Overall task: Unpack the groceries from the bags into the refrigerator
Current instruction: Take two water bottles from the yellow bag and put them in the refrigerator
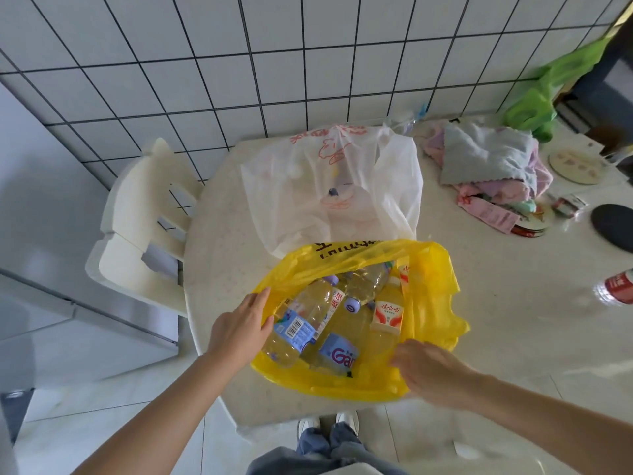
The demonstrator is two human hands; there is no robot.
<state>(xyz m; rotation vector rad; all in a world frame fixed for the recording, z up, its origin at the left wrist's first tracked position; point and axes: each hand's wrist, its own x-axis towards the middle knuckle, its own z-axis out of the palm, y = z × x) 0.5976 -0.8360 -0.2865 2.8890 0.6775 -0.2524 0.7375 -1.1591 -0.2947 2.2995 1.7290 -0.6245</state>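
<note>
The unpacking looks barely begun, as a judgement: both bags are on the table point(479, 303) and the near one is full. At the far left, a grey slab point(41, 207) may be the refrigerator, but I cannot tell for sure, and no open door shows. A white chair point(144, 214) stands just beside the table's left edge.

The left hand point(239, 327) lies flat with fingers spread on the left rim of the yellow bag point(431, 303), pressing it open and gripping nothing. Inside, clear plastic water bottles point(301, 320) lie on their sides, piled against each other, some with blue labels and lilac caps, some with red and white labels. Farther off, a white bag point(332, 186) sits slumped, touching the yellow one; its contents are too veiled to name.

The right hand point(435, 371) rests on the bag's near right rim, fingers loosely curled over the plastic; whether it pinches it I cannot tell. Far right lies a heap of cloths point(489, 166).
</note>
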